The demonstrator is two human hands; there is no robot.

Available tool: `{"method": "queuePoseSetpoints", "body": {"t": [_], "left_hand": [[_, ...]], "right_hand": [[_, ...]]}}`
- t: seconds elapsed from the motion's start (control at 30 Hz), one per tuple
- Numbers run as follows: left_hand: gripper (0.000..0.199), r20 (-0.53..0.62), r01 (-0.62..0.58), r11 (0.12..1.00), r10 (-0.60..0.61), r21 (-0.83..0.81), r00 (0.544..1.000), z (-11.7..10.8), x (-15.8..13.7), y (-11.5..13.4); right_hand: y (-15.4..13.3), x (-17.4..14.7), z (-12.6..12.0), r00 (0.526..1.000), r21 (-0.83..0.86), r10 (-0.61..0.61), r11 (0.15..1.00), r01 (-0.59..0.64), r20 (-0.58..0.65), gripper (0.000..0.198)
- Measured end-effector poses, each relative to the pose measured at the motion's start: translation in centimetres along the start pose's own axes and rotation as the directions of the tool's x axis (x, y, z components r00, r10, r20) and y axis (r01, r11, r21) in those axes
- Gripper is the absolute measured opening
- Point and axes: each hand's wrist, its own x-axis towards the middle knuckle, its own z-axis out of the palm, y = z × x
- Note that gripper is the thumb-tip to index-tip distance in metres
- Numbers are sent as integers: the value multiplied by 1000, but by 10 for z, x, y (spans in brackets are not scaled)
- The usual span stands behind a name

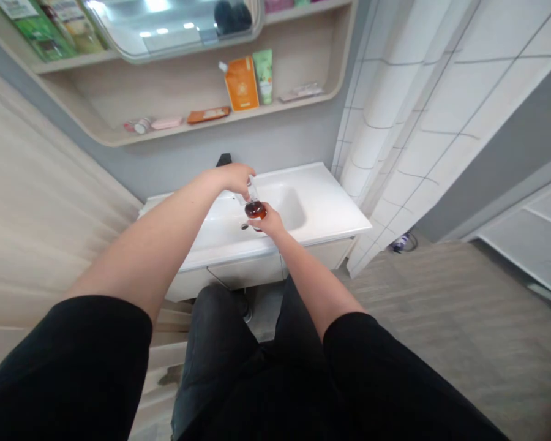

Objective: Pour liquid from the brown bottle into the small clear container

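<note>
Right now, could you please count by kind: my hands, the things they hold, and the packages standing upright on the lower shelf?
Hands: 2 (left hand, right hand)
Held things: 2 (clear item, reddish-brown bottle)
Upright packages: 2 (orange pouch, green tube)
Total: 6

You have the bottle (256, 210) over the sink (294, 207) before you, the tap (224, 160) behind it, leftward, the shelf (188, 128) above.
</note>
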Motion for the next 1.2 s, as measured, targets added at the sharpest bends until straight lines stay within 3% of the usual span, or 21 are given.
{"method": "queuePoseSetpoints", "body": {"t": [0.17,0.3,0.4,0.53,0.63,0.73,0.87,1.07,1.2], "left_hand": [[76,-168,-17,944,-41,-331,985,18,-15,-21],[84,-198,4,782,-163,-623,967,39,-44,-28],[85,-247,-60,586,-246,-808,937,66,-67,-25],[77,-195,-120,194,-437,-974,878,119,-100,-21],[68,-135,-212,-67,-582,-975,802,162,-128,-27],[65,-101,-339,-225,-681,-914,725,197,-154,-39],[66,-102,-424,-268,-732,-865,673,217,-170,-52],[81,-139,-316,-149,-671,-937,728,220,-165,-50],[70,-157,-258,-56,-663,-965,732,224,-162,-50]], "right_hand": [[7,3,3,1000,14,-18,1000,18,-8,76],[14,8,6,999,23,-26,999,26,-25,77],[15,9,7,1000,40,-17,999,18,-24,77],[15,8,7,998,3,-53,999,53,-17,79],[17,8,8,998,-35,-55,998,54,-19,80],[21,10,7,999,-57,-46,997,45,-20,80],[24,12,6,998,-39,-41,998,40,-40,82],[16,9,3,994,11,-12,1000,13,-112,79],[13,9,-15,990,69,-7,997,17,-143,73]]}}
